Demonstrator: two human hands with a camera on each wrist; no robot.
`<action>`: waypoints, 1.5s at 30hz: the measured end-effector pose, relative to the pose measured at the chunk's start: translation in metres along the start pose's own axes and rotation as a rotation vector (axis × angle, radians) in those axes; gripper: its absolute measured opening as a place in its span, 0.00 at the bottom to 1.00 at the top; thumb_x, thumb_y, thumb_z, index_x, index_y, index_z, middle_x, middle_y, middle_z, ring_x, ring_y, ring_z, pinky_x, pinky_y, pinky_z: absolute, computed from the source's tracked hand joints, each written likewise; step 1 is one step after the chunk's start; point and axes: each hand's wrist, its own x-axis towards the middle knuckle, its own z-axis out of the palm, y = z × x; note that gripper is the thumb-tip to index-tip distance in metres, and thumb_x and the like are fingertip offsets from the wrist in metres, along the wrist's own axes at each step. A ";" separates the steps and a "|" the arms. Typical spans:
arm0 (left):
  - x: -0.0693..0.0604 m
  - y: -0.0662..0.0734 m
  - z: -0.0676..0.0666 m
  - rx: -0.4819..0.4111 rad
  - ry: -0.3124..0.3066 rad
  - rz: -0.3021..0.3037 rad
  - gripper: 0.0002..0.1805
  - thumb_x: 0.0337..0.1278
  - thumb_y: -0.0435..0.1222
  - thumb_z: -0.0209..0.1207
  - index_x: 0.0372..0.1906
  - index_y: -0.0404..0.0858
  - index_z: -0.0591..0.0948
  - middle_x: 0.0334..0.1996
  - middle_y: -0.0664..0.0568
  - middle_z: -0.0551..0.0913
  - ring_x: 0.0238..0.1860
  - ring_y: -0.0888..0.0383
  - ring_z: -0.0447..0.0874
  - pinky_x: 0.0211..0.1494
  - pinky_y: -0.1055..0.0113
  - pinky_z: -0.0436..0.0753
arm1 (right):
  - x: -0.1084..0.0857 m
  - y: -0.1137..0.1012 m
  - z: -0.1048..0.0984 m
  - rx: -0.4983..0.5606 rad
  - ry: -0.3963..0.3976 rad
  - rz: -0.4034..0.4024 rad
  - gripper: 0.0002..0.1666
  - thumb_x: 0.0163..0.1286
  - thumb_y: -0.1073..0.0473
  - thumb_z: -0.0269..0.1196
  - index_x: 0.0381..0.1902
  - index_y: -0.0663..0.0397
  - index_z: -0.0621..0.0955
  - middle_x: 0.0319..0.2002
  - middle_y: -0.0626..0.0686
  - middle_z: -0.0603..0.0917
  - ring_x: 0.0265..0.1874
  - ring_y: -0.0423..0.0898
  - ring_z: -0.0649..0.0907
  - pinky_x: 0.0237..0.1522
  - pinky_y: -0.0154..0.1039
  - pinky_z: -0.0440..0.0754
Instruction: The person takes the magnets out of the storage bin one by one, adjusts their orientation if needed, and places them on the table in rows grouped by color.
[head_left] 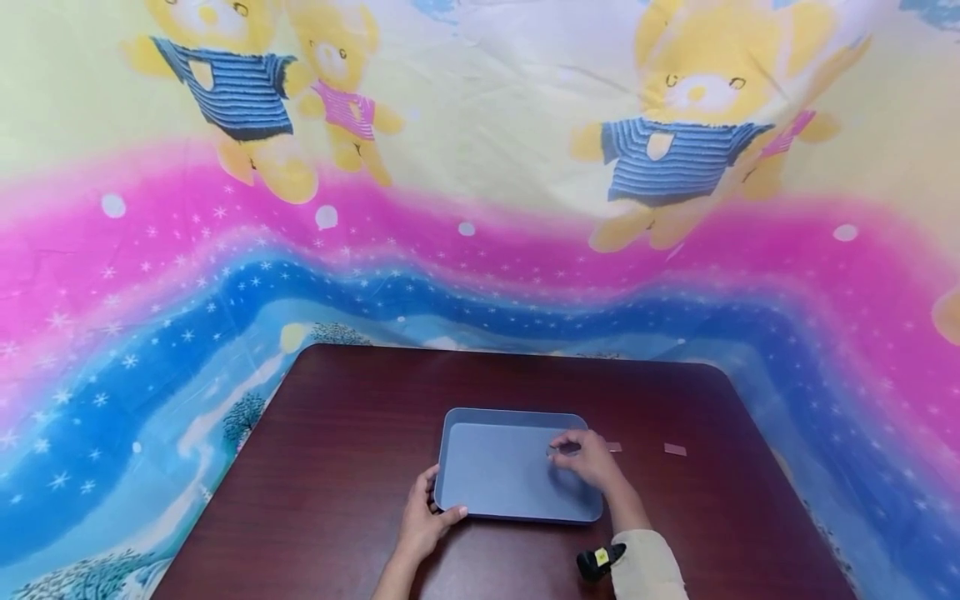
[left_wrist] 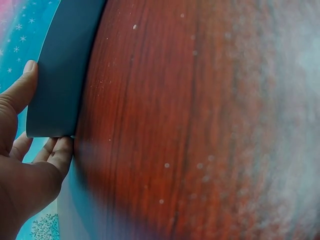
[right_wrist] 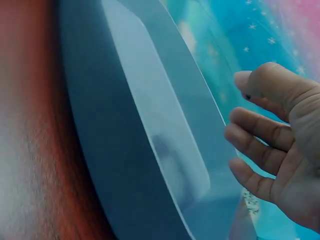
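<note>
A shallow grey-blue tray (head_left: 495, 471) lies on the table. My left hand (head_left: 422, 518) grips its near left corner, thumb at the front rim and fingers along the left side. In the left wrist view the same hand (left_wrist: 30, 165) spans the tray's wall (left_wrist: 62, 70). Above the right part of the tray, my right hand (head_left: 588, 458) has thumb and index finger brought together. Between those fingertips, the right wrist view shows a tiny dark thing (right_wrist: 248, 97), too small to name. The other fingers of the right hand (right_wrist: 280, 145) are loosely bent.
On the dark red-brown table (head_left: 337, 433), two small flat pinkish pieces lie right of the tray: one piece (head_left: 675, 450) farther out, the other piece (head_left: 614, 447) partly behind the right hand. A patterned cloth (head_left: 480, 275) hangs beyond the table. The right wrist wears a black device (head_left: 596, 563).
</note>
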 end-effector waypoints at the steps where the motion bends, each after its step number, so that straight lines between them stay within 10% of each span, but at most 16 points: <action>1: 0.000 0.000 0.000 0.002 0.001 -0.002 0.46 0.33 0.33 0.75 0.63 0.32 0.64 0.48 0.37 0.72 0.46 0.44 0.75 0.47 0.55 0.77 | -0.002 0.001 -0.002 -0.006 -0.003 0.000 0.09 0.51 0.64 0.71 0.32 0.51 0.85 0.33 0.45 0.81 0.34 0.44 0.79 0.37 0.43 0.78; 12: -0.001 0.003 0.000 -0.001 -0.006 -0.010 0.46 0.34 0.32 0.75 0.63 0.31 0.64 0.48 0.36 0.72 0.47 0.44 0.74 0.49 0.54 0.76 | -0.026 0.015 -0.013 0.027 0.078 -0.033 0.10 0.50 0.66 0.72 0.32 0.54 0.85 0.32 0.47 0.83 0.34 0.46 0.81 0.36 0.38 0.79; 28: 0.000 0.000 -0.001 0.007 -0.004 -0.031 0.46 0.34 0.34 0.75 0.64 0.34 0.65 0.50 0.37 0.72 0.48 0.44 0.74 0.50 0.55 0.76 | -0.052 0.036 -0.040 0.084 0.129 0.183 0.15 0.53 0.59 0.71 0.40 0.54 0.84 0.45 0.57 0.81 0.37 0.50 0.81 0.26 0.41 0.80; 36: 0.000 0.002 0.000 0.006 -0.012 -0.031 0.46 0.34 0.34 0.75 0.64 0.33 0.65 0.50 0.37 0.72 0.49 0.43 0.74 0.51 0.53 0.75 | -0.066 0.047 -0.055 -0.067 0.221 0.066 0.12 0.52 0.61 0.72 0.36 0.53 0.85 0.37 0.51 0.84 0.40 0.52 0.80 0.42 0.46 0.76; 45: 0.000 0.003 0.001 0.032 0.016 -0.036 0.46 0.33 0.33 0.75 0.63 0.33 0.66 0.51 0.36 0.72 0.50 0.43 0.73 0.51 0.54 0.75 | -0.081 0.058 -0.070 -0.099 0.239 0.140 0.16 0.54 0.56 0.71 0.41 0.55 0.84 0.42 0.56 0.83 0.47 0.56 0.77 0.49 0.52 0.70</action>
